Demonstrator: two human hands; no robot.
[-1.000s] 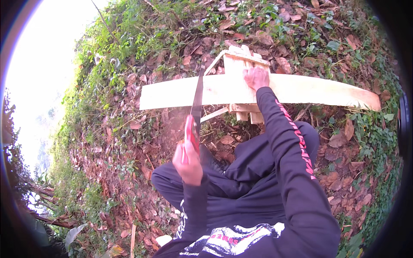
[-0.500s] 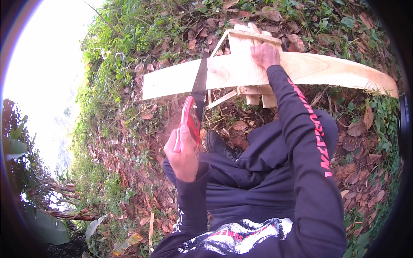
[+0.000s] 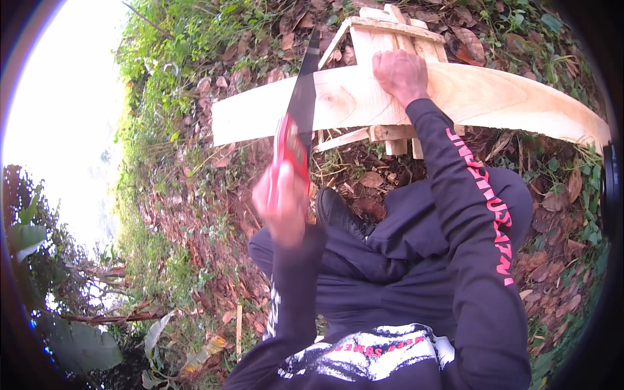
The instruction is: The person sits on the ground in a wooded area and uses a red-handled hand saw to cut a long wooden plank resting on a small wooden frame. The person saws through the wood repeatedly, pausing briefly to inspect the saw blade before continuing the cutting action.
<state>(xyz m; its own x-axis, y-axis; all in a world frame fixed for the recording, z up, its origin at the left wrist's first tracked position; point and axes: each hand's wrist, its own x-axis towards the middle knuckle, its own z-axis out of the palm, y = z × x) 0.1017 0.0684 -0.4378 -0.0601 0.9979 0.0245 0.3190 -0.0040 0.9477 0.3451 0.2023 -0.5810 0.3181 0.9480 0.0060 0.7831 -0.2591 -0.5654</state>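
My left hand (image 3: 281,198) is closed round the red handle of a hand saw (image 3: 303,97). The saw's dark blade lies across a long pale wooden board (image 3: 260,110), left of its middle, with the tip reaching past the far edge. Under the board stands a small bench of rough wood (image 3: 396,27), its far end and part of its legs showing. My right hand (image 3: 400,73) is closed in a fist over the board's far edge, above the bench, bearing on the wood. Its fingertips are hidden.
Dry leaves (image 3: 370,179) and green weeds (image 3: 188,52) cover the ground around the bench. My crossed legs (image 3: 383,260) and a dark shoe (image 3: 339,214) are close to the board's near side. A thin wood strip (image 3: 238,331) lies at the lower left.
The saw and my left hand have moved forward, so more blade extends past the board's far edge. My right hand stays on the board, which appears slightly shifted in view.
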